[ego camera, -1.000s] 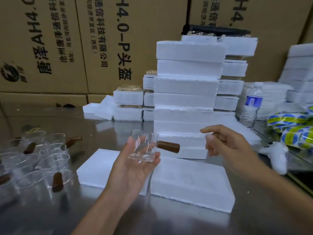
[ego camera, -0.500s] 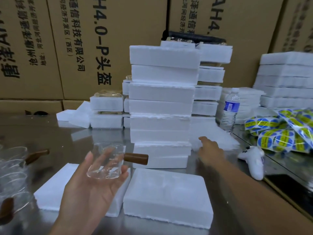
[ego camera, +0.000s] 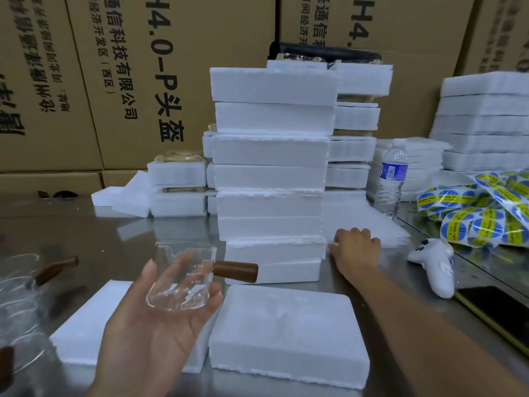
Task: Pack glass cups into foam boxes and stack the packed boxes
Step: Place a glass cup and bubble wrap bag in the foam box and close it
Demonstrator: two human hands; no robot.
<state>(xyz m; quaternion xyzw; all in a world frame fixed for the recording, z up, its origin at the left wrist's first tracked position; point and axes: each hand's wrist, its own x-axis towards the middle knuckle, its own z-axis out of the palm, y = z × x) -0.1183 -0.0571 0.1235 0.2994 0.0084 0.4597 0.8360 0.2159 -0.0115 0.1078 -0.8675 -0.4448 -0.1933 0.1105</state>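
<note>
Left hand (ego camera: 160, 325): my fingers and thumb cradle the clear glass cup with brown wooden handle (ego camera: 183, 277) above the flat white foam box (ego camera: 286, 333).
Right hand (ego camera: 356, 250): fingers bent onto thin white foam sheets (ego camera: 369, 222); grasp unclear.
Advice: keep the cup level and lift one sheet.

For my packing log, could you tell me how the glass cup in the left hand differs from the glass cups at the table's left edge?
The left hand grips the held glass cup off the table; the table cups stand on the steel table. The held glass cup is alone and fully visible; the table cups are grouped and cropped. Both are clear glass with brown handles.
</note>
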